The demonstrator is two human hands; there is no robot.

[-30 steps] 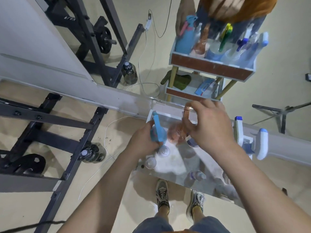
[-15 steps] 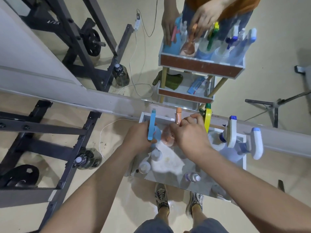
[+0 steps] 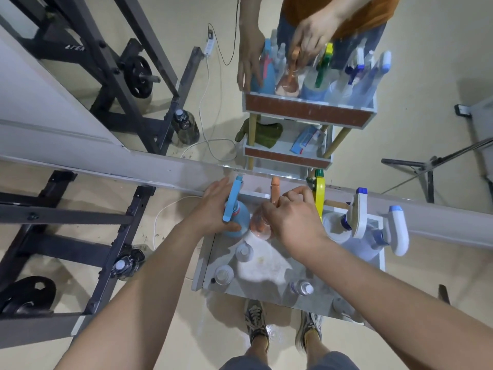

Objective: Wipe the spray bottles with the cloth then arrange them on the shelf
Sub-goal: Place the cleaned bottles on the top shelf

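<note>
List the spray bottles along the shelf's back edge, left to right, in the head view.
From left: blue bottle in the left hand → orange bottle gripped by the right hand → yellow-trigger bottle → white trigger with dark-blue tip → white trigger with light-blue tip.

Beige floor [image 3: 209, 343] beneath a black metal frame [image 3: 66, 214].

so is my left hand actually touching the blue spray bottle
Touching. The head view shows the left hand cupped against the side of the blue spray bottle, with its thumb lying across the bottle's lower body.
</note>
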